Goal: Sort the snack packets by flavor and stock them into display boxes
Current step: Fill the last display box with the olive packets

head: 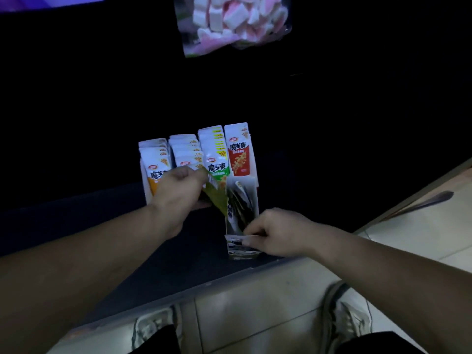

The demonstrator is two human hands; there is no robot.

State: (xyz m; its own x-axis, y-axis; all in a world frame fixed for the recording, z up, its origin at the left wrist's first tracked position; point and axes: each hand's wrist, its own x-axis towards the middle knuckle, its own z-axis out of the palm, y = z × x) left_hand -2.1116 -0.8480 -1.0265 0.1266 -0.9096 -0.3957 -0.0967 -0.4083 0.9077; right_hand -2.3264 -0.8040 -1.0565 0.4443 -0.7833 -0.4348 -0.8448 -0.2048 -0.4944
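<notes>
Stocking under way: the left hand curls its fingers round a green packet, right at the green row mid-desk. The right hand pinches a dark packet in the clear display box, near the desk's front edge. Next, I'd say, slot green with green; there's open room on the left.

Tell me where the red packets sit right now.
In the head view, the red packets stand at the far right of the upright rows, beside the green packets and just behind the clear box.

Glossy foil snack packets, matt dark tabletop, shiny tiled floor.
</notes>
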